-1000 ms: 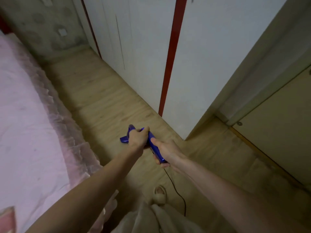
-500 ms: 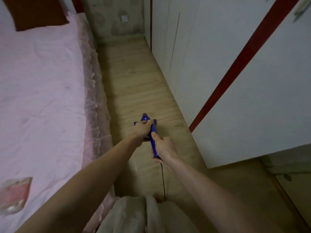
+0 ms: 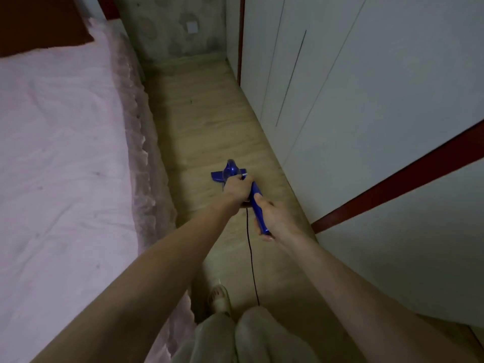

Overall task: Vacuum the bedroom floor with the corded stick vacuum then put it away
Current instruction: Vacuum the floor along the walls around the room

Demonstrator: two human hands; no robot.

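Note:
A blue corded stick vacuum (image 3: 231, 172) points down the strip of wooden floor (image 3: 207, 121) between the bed and the wardrobe, its flat head resting on the boards. My left hand (image 3: 237, 188) is wrapped around the upper body of the vacuum. Closer to me, my right hand (image 3: 275, 218) grips the blue handle end. A thin black cord (image 3: 251, 258) hangs from the handle down toward my feet. The shaft between the hands is mostly hidden.
A bed with a pink ruffled cover (image 3: 65, 166) fills the left side. White wardrobe doors with red trim (image 3: 366, 127) line the right. A patterned wall with a socket (image 3: 192, 27) closes the far end. My slippered foot (image 3: 220, 297) stands on the floor.
The view has swung left, so the aisle now runs straight ahead and the door at right is out of sight. Both hands keep their hold; the vacuum head now points down the aisle.

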